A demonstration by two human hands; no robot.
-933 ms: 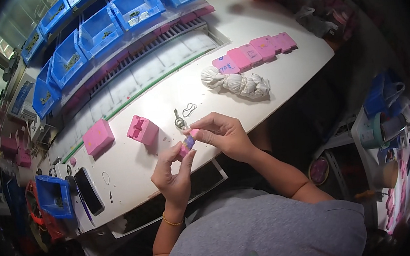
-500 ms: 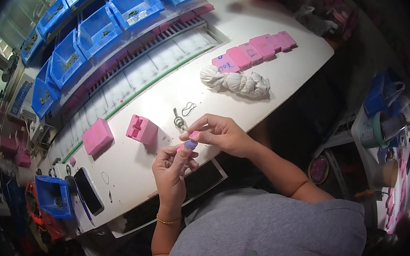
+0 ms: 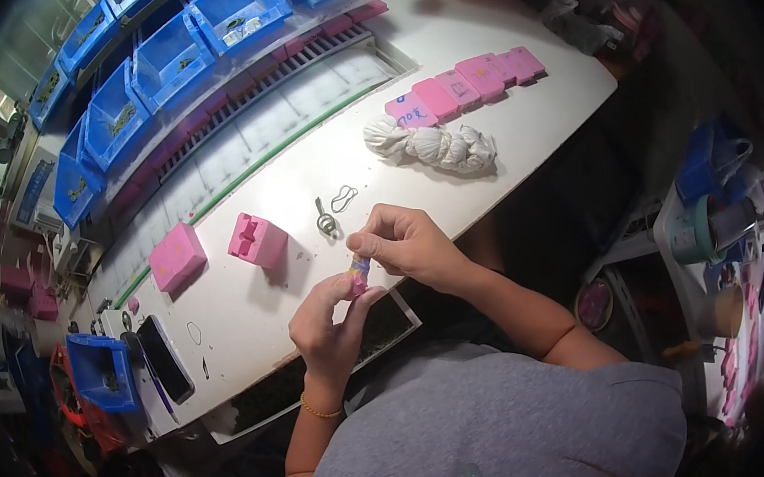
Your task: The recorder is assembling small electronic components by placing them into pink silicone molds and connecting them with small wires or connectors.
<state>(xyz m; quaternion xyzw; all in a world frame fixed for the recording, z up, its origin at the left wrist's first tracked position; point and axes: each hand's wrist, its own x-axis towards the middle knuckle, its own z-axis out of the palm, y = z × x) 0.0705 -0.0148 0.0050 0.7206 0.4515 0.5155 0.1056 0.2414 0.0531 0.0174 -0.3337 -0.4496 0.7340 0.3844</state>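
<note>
Apparently light and perhaps slightly soft, the small multicoloured piece (image 3: 360, 271) is held between both hands over the near side of the desk (image 3: 248, 329). The left hand (image 3: 324, 325) pinches its pink lower end between thumb and fingers; the right hand (image 3: 410, 247) pinches near its top. Being so small, it probably suits a gentle fingertip grip at the two ends, since hard squeezing might dent it.

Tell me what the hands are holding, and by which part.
A small pink, purple and yellow piece: the left hand grips its lower, pink end; the right hand pinches its upper end.
</note>
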